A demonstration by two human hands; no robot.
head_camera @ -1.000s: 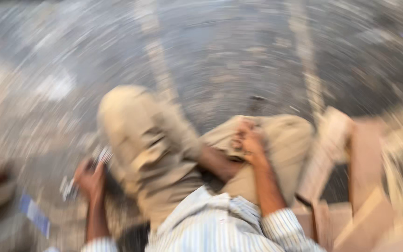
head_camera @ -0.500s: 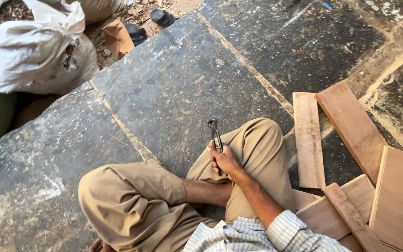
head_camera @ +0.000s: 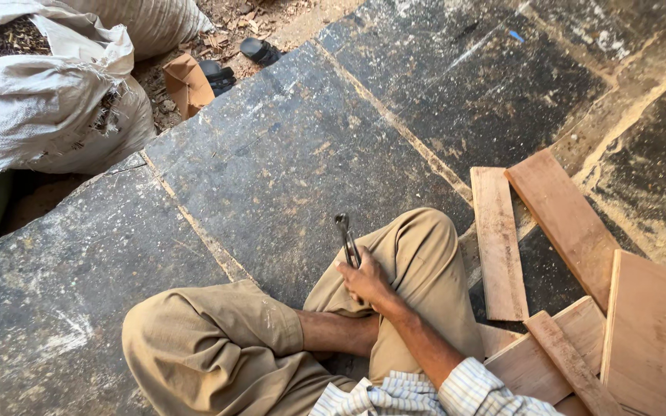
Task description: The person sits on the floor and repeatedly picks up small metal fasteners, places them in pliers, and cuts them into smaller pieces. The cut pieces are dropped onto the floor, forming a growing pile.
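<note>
Head view: right hand (head_camera: 365, 282) clenched around pincers (head_camera: 346, 239), jaws pointing up; planks (head_camera: 498, 242) just right; left hand unseen.

Dull dark metal pliers (head_camera: 344, 239); rough, dusty grey stone floor (head_camera: 271, 154); raw matt wooden planks (head_camera: 564, 216); coarse woven white sacks (head_camera: 48, 115); khaki cloth trousers (head_camera: 217, 339).

We see khaki trousers (head_camera: 217, 339), a blue-and-white striped sleeve (head_camera: 479, 389), reddish-brown boards (head_camera: 564, 219) right of the trousers, and white sacks (head_camera: 55, 115).
</note>
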